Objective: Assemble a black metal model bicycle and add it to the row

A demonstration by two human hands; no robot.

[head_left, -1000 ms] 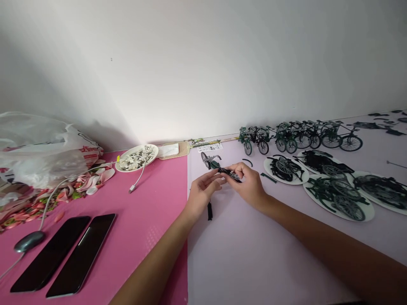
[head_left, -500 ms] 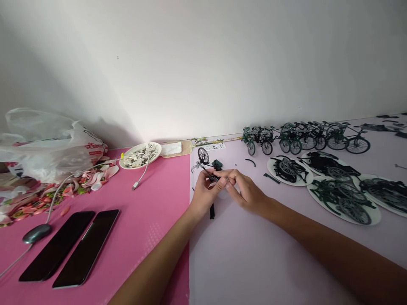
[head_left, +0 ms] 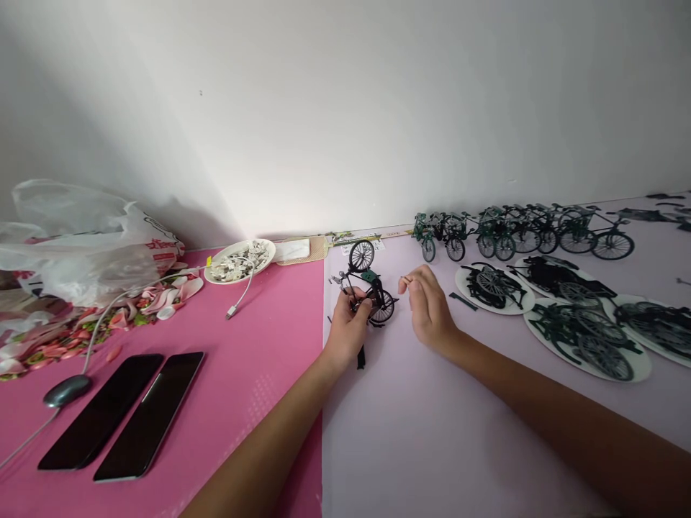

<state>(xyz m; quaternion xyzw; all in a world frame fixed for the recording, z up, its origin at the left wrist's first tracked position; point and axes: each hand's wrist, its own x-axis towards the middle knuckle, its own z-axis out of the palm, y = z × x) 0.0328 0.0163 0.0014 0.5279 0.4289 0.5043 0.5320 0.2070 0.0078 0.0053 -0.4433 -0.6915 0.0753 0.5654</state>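
Note:
My left hand is closed on a small model bicycle with a black and green frame, holding it up over the pale mat with one wheel high. My right hand hovers just to the right of it, fingers curled and thumb pinched against the forefinger; whether anything small is in the pinch cannot be made out. A short black part lies on the mat below my left hand. A curved strip lies just right of my right hand.
A row of finished model bicycles lines the wall at right. White plates of black and green parts sit before them. On the pink mat: two dark phones, a mouse, a dish of small parts, a plastic bag.
My hands have drawn apart. The left hand has turned the model bicycle upright with it in its grip, and the right hand has come off it and moved right.

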